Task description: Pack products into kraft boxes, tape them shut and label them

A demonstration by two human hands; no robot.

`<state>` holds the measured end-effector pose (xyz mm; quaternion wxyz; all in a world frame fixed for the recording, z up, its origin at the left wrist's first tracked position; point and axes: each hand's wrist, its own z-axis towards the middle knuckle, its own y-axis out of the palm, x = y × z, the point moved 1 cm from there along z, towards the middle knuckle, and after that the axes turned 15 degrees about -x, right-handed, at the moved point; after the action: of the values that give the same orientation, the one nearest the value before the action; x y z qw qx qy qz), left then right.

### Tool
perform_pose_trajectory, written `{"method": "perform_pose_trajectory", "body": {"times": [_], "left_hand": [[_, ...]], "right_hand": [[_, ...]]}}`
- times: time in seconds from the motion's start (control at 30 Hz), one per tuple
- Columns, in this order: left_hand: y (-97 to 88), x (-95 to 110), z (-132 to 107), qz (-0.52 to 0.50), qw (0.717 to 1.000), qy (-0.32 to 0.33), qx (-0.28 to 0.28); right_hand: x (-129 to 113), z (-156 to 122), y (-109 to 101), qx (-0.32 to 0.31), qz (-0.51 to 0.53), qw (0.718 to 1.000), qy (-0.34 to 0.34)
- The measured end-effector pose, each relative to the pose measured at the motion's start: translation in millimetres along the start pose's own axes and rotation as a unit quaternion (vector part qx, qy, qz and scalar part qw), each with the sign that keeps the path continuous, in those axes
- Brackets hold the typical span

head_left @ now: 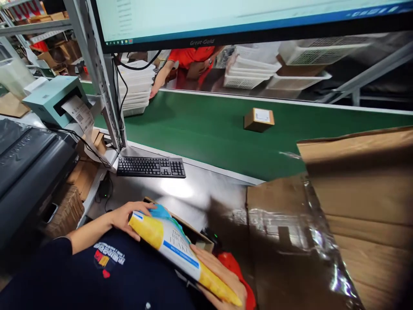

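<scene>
Close to my body I hold a yellow-and-white printed packet point(180, 245) with a blue stripe, tilted down to the right. My left hand point(127, 217) grips its upper left end, fingers reaching over a bright blue item point(160, 212) behind it. Along the packet's lower right end lies my right hand point(222, 273), wrapped round it. An open cardboard box point(190, 230) sits just behind the packet, mostly hidden by it. Something red point(237, 273) shows beside my right hand; its kind is unclear.
A black keyboard point(151, 167) lies on the metal table, under a monitor point(226, 26). Beyond runs a green conveyor belt point(200, 125) carrying a small labelled carton point(259, 119). Large cardboard point(361, 185) blocks the right. A label printer point(58, 101) stands left. Across the belt, a person's hand point(154, 90) touches stacked white baskets point(137, 86).
</scene>
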<state>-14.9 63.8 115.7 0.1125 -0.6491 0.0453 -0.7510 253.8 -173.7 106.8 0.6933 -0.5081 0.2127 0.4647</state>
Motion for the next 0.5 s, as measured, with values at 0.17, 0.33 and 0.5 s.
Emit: {"method": "perform_pose_trajectory", "body": {"times": [0.17,0.33,0.5], "left_hand": [[-16.5,15,9,-0.028,0.994,-0.044,-0.094],[-20.7,18,16,-0.074,0.989,-0.078,-0.102],[-5.1,-8,23,-0.156,0.979,-0.130,0.000]], "right_hand": [[-11,-9,10,0.046,-0.012,0.999,-0.019],[-6,-23,25,0.118,0.023,0.992,0.025],[17,-26,30,0.222,0.042,0.961,0.156]]}}
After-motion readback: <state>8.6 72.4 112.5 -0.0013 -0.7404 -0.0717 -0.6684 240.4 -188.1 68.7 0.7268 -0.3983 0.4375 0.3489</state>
